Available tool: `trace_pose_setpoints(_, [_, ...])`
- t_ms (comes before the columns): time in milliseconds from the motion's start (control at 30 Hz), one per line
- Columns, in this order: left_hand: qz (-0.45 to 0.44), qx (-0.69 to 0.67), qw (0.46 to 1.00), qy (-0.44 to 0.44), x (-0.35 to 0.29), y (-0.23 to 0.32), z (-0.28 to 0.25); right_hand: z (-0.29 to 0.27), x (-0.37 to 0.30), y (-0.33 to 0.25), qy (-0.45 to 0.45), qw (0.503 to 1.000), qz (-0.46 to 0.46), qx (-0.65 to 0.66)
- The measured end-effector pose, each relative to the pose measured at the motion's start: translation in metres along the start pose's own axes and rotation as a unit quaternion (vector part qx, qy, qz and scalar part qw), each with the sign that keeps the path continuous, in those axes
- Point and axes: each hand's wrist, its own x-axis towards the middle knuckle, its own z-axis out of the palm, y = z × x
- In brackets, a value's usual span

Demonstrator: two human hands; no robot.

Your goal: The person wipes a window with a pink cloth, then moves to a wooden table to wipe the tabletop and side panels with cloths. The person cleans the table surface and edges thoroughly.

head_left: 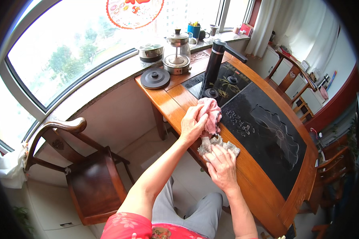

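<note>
A crumpled pink cloth (212,113) is bunched at the near edge of the wooden tea table (175,97). My left hand (192,124) grips it from the left, thumb and fingers closed on its folds. Just nearer to me lies a greyish-white cloth (231,148), also crumpled, on the table's wooden border. My right hand (222,166) is closed over this cloth, its fingers curled down onto the fabric. The two cloths meet between my hands. Beyond them, a black slab (263,123) with a carved leaf design is set into the tabletop.
A tall black dispenser (214,59) stands on the dark burner panel (229,81). To its left are a glass kettle (177,53) and a round black base (155,78). A metal-lidded pot (150,52) sits on the windowsill. A wooden armchair (93,183) stands at left.
</note>
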Motion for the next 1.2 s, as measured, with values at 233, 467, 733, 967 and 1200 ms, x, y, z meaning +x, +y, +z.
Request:
trace_pose_setpoints(233, [-0.050,-0.003,0.999,-0.014,-0.004,0.018,0.003,-0.008,-0.004,0.006,-0.024,0.996,0.025,0.083])
trace_pose_setpoints(467, [-0.094,-0.012,0.995,-0.029,-0.001,0.025,-0.004,-0.007,0.001,0.009,-0.018,0.995,0.029,0.098])
trace_pose_setpoints(733, [-0.156,-0.043,0.981,-0.109,0.009,0.013,-0.010,-0.010,0.010,0.010,-0.084,0.991,0.058,0.089])
trace_pose_setpoints(967, [-0.210,0.016,0.937,-0.280,0.018,0.024,-0.023,-0.015,0.015,0.004,-0.122,0.980,0.133,0.081])
trace_pose_setpoints(1200, [-0.245,0.098,0.915,-0.304,0.026,0.049,-0.102,-0.011,0.022,-0.010,-0.112,0.978,0.169,0.052])
